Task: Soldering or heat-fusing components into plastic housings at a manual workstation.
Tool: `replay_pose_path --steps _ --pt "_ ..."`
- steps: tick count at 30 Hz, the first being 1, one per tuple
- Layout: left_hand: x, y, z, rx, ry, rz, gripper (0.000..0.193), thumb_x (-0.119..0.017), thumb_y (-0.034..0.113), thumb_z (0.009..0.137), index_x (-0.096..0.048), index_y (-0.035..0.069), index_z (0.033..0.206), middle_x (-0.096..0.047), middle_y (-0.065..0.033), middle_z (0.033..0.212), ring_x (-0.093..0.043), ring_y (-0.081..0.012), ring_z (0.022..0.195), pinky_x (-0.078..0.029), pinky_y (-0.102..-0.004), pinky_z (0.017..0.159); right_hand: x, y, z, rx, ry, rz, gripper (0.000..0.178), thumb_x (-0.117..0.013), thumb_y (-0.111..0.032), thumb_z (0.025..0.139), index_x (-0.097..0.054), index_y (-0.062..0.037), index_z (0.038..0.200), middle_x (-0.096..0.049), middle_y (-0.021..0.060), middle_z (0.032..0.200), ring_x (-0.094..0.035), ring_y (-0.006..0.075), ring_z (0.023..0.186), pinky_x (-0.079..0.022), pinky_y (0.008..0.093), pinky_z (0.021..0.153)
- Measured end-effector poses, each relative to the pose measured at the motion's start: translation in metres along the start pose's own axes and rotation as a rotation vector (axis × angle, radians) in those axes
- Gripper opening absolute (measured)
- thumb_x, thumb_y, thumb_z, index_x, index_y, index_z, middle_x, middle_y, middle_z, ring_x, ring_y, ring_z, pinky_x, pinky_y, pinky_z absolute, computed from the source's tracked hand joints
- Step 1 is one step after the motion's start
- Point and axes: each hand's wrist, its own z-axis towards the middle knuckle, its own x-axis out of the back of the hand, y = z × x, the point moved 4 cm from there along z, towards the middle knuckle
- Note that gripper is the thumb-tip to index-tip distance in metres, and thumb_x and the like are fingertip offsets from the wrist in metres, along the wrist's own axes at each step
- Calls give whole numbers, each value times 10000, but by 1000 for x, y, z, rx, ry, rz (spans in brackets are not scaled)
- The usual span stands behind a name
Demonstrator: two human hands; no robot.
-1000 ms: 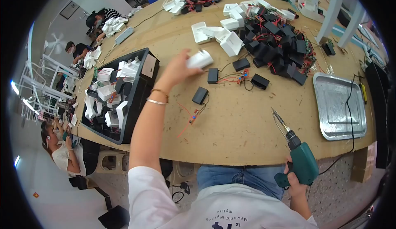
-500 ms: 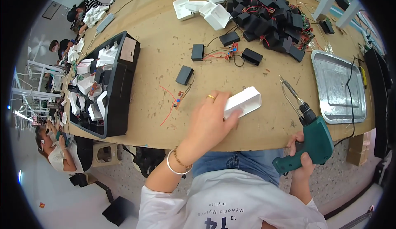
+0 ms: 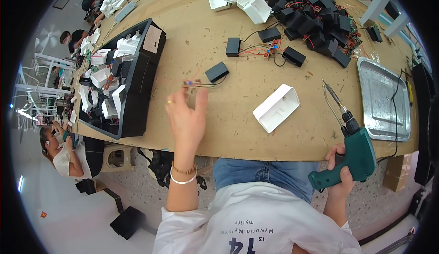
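Note:
My right hand (image 3: pixel 340 176) grips a dark green soldering gun (image 3: pixel 359 155) at the table's near edge, its metal tip and solder feed tube pointing away from me. My left hand (image 3: pixel 186 119) is at a small circuit board (image 3: pixel 191 83), fingertips on it and thumb beside it; the exact hold is partly hidden. Blurred red wires trail from the board, and dark leads join it to a black box-shaped part (image 3: pixel 216 72). Between my hands a white plastic housing (image 3: pixel 276 107) lies on the table, its hollow side showing.
A black bin (image 3: pixel 137 89) of white housings stands at left. Black parts and red wires form a pile (image 3: pixel 315 16) at the far right, beside white shells (image 3: pixel 254 8). A wired pair of black boxes (image 3: pixel 233 46) lies nearer. A metal tray (image 3: pixel 384 103) sits at right. Other people work far left.
My left hand has let go of the white housing and moved left to the circuit board, which has shifted and turned. The housing now lies alone. The view has shifted slightly.

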Motion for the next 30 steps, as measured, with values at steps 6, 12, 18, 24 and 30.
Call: replay_pose_path --steps 6,12,18,24,30 --pt "11 2 35 4 106 447 645 -602 562 824 -641 -52 1014 -603 -219 1075 -549 -368 1039 -444 -450 880 -3 0 -2 -13 10 8 501 -576 -335 837 -536 69 1131 -524 153 1042 -501 156 714 -407 334 744" --pt "0 1 58 -85 -61 325 389 -641 410 827 -701 35 910 -661 -174 962 -601 -358 945 -473 -459 812 -3 1 -3 -34 29 8 503 -580 -341 834 -541 65 1130 -525 147 1036 -503 156 718 -409 336 751" --pt "-8 4 58 -128 -195 7 184 -673 167 814 -702 21 922 -660 -174 807 -636 -328 752 -492 -399 695 -5 1 -2 -23 31 0 512 -584 -347 836 -540 69 1131 -526 144 1014 -510 153 714 -418 335 759" --pt "45 5 43 -291 49 -53 193 -667 111 843 -666 -9 994 -645 -146 778 -616 -254 661 -466 -309 618 -3 1 -1 -24 76 -13 534 -599 -356 828 -530 76 1134 -541 148 983 -526 153 702 -437 344 768" --pt "94 54 3 -230 -88 -143 118 -647 108 876 -670 4 927 -598 -65 737 -526 -133 608 -426 -244 597 -5 -3 0 -68 71 -19 573 -624 -378 804 -521 78 1134 -556 142 1003 -532 154 678 -444 364 807"
